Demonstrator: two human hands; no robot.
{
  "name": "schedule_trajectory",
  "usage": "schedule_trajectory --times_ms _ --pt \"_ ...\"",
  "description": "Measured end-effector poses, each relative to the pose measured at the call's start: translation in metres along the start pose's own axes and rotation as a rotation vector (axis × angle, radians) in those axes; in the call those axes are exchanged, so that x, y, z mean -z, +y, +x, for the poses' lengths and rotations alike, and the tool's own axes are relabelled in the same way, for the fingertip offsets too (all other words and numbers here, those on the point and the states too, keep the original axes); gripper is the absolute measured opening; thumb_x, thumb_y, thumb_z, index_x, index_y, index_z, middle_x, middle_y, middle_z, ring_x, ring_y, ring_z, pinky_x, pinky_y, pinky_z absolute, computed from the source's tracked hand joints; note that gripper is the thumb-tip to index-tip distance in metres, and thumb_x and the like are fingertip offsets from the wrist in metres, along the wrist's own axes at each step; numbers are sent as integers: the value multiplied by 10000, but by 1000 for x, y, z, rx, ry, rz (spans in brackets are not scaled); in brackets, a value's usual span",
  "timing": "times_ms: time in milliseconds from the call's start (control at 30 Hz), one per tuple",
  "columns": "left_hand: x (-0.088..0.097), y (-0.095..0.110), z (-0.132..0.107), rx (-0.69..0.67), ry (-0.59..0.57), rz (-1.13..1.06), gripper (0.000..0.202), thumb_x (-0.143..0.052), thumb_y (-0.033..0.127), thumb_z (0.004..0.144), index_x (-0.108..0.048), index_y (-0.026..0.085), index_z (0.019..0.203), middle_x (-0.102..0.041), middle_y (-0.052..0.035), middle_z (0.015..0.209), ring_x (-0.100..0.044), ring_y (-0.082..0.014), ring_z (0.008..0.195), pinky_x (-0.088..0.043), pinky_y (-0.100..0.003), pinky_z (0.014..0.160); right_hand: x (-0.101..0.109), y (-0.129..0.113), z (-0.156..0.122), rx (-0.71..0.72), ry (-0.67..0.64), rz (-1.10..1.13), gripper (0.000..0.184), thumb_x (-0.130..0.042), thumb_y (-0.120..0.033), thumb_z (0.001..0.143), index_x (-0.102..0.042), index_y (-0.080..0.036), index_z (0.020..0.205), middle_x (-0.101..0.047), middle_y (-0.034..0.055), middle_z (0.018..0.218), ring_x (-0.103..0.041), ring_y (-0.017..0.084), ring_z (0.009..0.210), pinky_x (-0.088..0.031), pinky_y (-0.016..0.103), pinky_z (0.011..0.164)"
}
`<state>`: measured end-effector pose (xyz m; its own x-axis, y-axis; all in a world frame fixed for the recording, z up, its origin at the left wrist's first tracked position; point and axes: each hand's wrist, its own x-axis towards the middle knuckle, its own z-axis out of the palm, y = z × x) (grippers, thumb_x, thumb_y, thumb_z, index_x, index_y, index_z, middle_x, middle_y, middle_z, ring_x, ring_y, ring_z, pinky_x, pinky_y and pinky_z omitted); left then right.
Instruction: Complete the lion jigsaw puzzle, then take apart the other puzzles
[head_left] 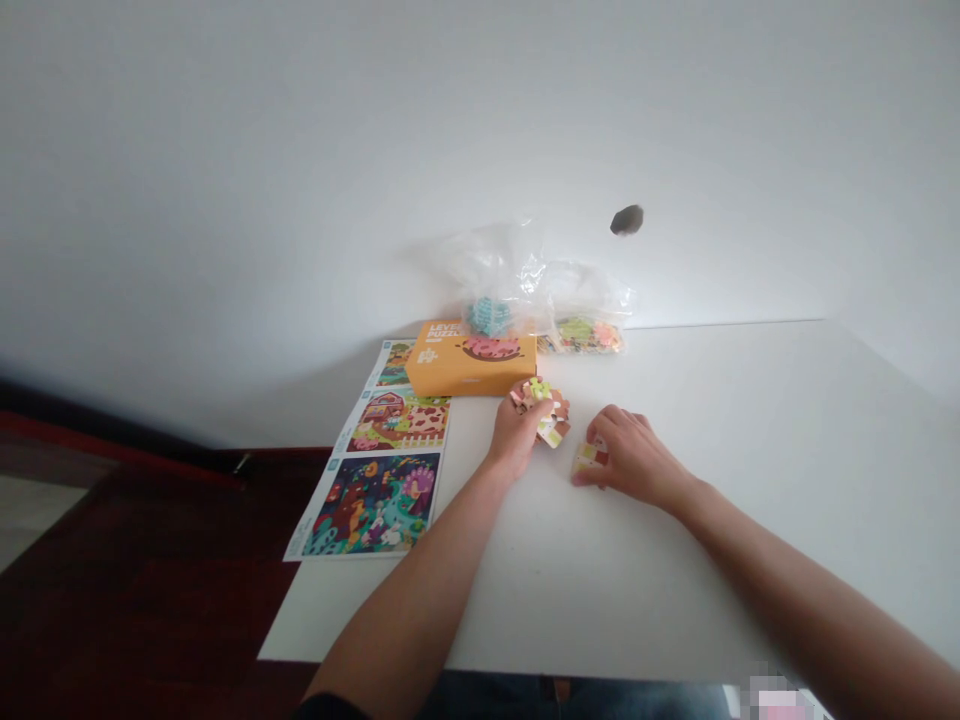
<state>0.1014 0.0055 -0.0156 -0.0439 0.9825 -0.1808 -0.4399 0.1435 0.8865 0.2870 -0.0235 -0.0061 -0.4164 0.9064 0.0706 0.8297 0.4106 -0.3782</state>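
My left hand (516, 432) is cupped palm up and holds a heap of jigsaw pieces (543, 405) in pink, green and brown, just in front of the orange puzzle box (469, 368). My right hand (628, 455) rests on the white table (750, 480) a little to the right, its fingers curled and pinching a small joined bit of puzzle (589, 457) against the tabletop. The two hands are a short gap apart.
Three picture sheets (375, 500) lie in a row along the table's left edge, overhanging it. Behind the box, against the white wall, lie clear plastic bags with blue pieces (489, 312) and mixed pieces (589, 333). A dark mark (627, 219) is on the wall. Dark floor lies left.
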Motion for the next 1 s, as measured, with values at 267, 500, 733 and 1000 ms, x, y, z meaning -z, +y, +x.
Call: schedule_trajectory --times_ms 267,500,733,1000 --pt "-8 -5 -4 104 -102 -70 598 -804 210 647 -560 232 1193 -722 -45 956 -711 -207 769 -575 -345 673 12 27 17 -44 5 961 485 -729 -477 742 -411 -229 1011 -570 -46 733 -545 125 586 -453 268 572" --pt "-31 -16 -20 149 -289 -114 494 -758 300 738 -586 223 1195 -710 -82 1065 -695 -244 925 -576 -356 752 -1 9 20 -58 213 968 823 -857 -451 589 -441 -230 1264 -519 64 1167 -578 177 955 -539 307 782" --pt "-32 -20 -20 -18 -345 -95 548 -735 418 780 -576 219 1265 -645 -111 1217 -573 -288 1214 -497 -391 963 -11 7 22 -49 77 1295 714 -873 -452 575 -526 -204 1149 -635 1 982 -628 171 860 -556 303 775" --pt "-31 -16 -23 -114 -310 -9 550 -739 458 770 -595 205 1236 -646 -112 1216 -569 -284 1205 -489 -345 939 -12 4 14 -153 209 1280 707 -909 -375 507 -551 -200 1091 -651 -25 868 -641 157 742 -567 299 687"
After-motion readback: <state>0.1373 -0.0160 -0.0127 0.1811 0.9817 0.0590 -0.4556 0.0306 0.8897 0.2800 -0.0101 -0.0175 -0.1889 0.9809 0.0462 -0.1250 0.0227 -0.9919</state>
